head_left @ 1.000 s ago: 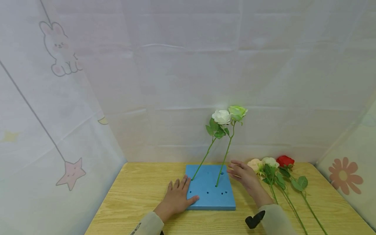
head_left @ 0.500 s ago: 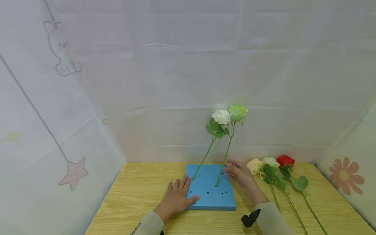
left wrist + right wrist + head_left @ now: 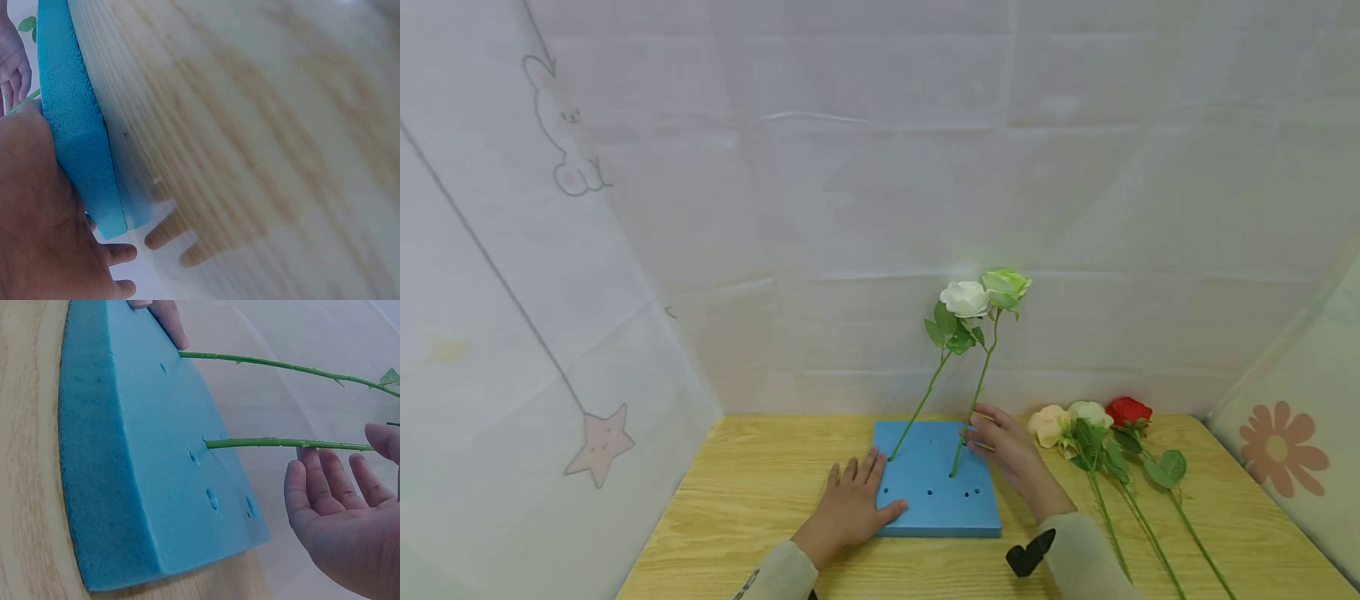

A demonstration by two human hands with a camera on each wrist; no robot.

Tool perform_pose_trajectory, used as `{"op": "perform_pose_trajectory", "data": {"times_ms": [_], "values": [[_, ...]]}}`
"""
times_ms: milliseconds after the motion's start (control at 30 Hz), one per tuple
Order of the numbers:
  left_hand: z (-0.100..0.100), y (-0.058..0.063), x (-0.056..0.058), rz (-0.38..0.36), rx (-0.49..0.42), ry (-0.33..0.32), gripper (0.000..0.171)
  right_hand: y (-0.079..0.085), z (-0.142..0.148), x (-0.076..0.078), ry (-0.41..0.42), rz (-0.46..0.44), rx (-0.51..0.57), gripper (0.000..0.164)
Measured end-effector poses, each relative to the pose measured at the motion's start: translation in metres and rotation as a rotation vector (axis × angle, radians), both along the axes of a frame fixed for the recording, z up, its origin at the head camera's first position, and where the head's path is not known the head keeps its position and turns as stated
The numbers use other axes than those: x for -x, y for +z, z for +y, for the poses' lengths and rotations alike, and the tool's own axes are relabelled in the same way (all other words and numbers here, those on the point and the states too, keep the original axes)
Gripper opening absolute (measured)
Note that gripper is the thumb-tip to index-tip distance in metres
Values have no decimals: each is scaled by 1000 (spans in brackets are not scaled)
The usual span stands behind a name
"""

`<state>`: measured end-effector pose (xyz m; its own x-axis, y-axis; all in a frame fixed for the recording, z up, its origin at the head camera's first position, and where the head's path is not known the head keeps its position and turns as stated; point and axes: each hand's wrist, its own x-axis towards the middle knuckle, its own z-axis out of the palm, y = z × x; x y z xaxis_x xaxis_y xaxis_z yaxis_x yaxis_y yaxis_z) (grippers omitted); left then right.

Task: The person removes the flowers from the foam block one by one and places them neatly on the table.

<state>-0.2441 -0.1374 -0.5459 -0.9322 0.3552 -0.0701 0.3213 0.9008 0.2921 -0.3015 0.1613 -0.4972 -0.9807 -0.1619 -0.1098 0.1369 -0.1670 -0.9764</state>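
Left hand (image 3: 848, 506), fingers flat, seemingly steadies the square blue foam block (image 3: 925, 473) from nine o'clock; right hand (image 3: 1011, 447), fingers relaxed, flanks a thin green stem (image 3: 269, 442).

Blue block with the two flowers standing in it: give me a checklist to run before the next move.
1. Blue block steadied: ok, the left hand lies along its left edge, thumb on top.
2. White flower's stem in a hole: ok, though it leans to the right.
3. Green flower's stem in a hole: ok; how deep, cannot tell.
4. Right hand firmly round that stem: not ok, its fingers are beside it but not closed; contact, cannot tell.
5. Free holes left: ok, several along the front.
6. Loose flowers within view: ok, a peach flower, a pale flower and a red flower lie on the table.
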Motion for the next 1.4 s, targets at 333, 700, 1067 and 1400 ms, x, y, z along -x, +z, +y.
{"op": "perform_pose_trajectory", "data": {"times_ms": [333,700,1067,1400], "values": [[2,3,-2,-5,4,10,94,5,-7,1,31,-6,11,55],[3,7,-2,-4,7,-7,93,2,-10,2,20,-15,6,48],[3,7,-4,-1,-3,-2,93,1,-12,2,1,-5,11,43],[2,3,-2,-8,10,2,95,5,-12,2,-49,3,11,38]]}}
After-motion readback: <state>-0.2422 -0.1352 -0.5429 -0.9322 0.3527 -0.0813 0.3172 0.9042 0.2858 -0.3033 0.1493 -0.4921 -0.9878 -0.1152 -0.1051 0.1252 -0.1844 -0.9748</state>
